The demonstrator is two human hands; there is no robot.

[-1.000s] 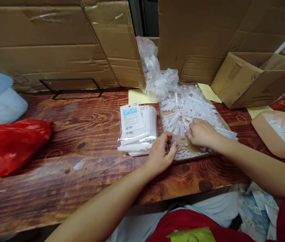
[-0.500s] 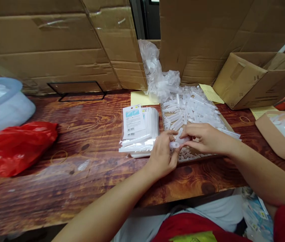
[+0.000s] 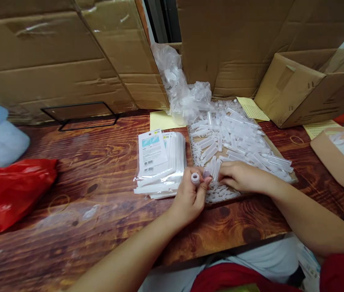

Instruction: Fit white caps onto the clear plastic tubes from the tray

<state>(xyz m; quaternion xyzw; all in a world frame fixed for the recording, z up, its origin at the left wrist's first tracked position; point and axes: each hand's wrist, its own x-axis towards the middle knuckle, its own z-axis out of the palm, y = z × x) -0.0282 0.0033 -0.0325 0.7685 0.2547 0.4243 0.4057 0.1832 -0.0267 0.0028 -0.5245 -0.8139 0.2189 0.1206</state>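
Observation:
My left hand (image 3: 190,194) is closed around a translucent plastic tube (image 3: 195,179), whose round open end points up toward me. Another tube (image 3: 207,172) shows at its fingertips. My right hand (image 3: 242,177) is low over the shallow cardboard tray (image 3: 276,149), its fingers bent together beside a few upright-lying tubes (image 3: 216,168); what they pinch, if anything, is hidden. Many clear tubes (image 3: 241,129) are heaped toward the tray's back. Small white plastic pieces (image 3: 220,194) cover its front and left edge. Left of the tray lies a stack of clear packets with printed cards (image 3: 152,152).
A crumpled clear plastic bag (image 3: 178,89) stands behind the tray. At right are a cardboard box (image 3: 299,89) and a tan scoop-shaped container (image 3: 332,160) of white pieces. Leftward lie a red plastic bag (image 3: 16,190), a bluish basin (image 3: 1,142) and a black wire stand (image 3: 79,115).
My left hand has turned, bringing a tube's open end upward in its grip. My right hand touched the tubes at the left hand, then moved back down to the tray.

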